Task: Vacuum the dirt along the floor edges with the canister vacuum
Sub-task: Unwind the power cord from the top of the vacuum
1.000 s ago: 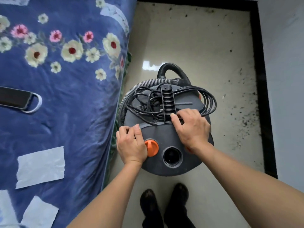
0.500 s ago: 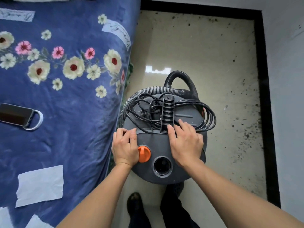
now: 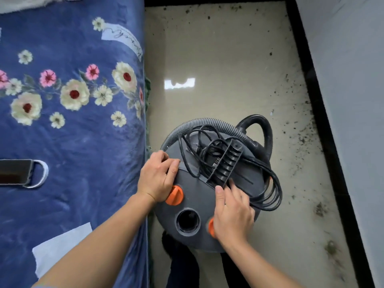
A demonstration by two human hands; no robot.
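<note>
Speckled floor (image 3: pixel 218 59) | canister vacuum (image 3: pixel 197 183) | carry handle (image 3: pixel 225 163) diagonal, far end right

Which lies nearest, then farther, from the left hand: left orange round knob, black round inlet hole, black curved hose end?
1. Left orange round knob: beside left hand.
2. Black round inlet hole: front, middle.
3. Black curved hose end: far right.
</note>
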